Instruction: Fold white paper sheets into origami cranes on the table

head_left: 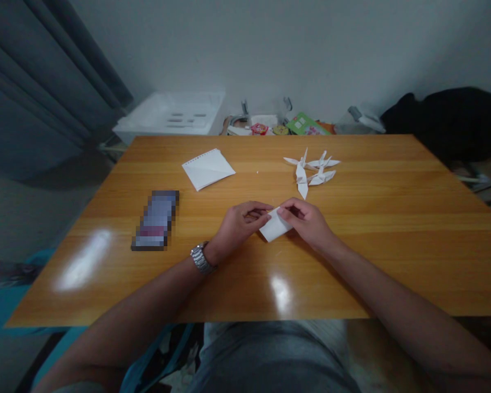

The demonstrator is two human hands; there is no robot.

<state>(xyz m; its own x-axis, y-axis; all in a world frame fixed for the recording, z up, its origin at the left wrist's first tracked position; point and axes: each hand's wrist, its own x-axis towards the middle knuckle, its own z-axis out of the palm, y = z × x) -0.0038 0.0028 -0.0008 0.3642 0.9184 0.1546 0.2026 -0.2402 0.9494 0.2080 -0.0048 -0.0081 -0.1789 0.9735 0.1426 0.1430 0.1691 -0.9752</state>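
Between my two hands is a small piece of folded white paper (pixel 275 226), held just over the wooden table (pixel 237 278). My left hand (pixel 245 221) pinches its left edge with thumb and fingers. On the other side, my right hand (pixel 305 218) grips the upper right part, its thumb lying across the top. Some of the paper is hidden under the fingers. Beyond my right hand sit several folded paper cranes (pixel 303 177), grouped close together. A stack of white paper sheets (pixel 208 169) with a perforated edge lies farther back on the left.
A phone (pixel 156 221), blurred out, rests on the table's left side. Behind the table's far edge are a white plastic bin (pixel 172 112), a green packet (pixel 306 124) and a dark cloth heap (pixel 450 120). A grey curtain (pixel 36 93) hangs at the left.
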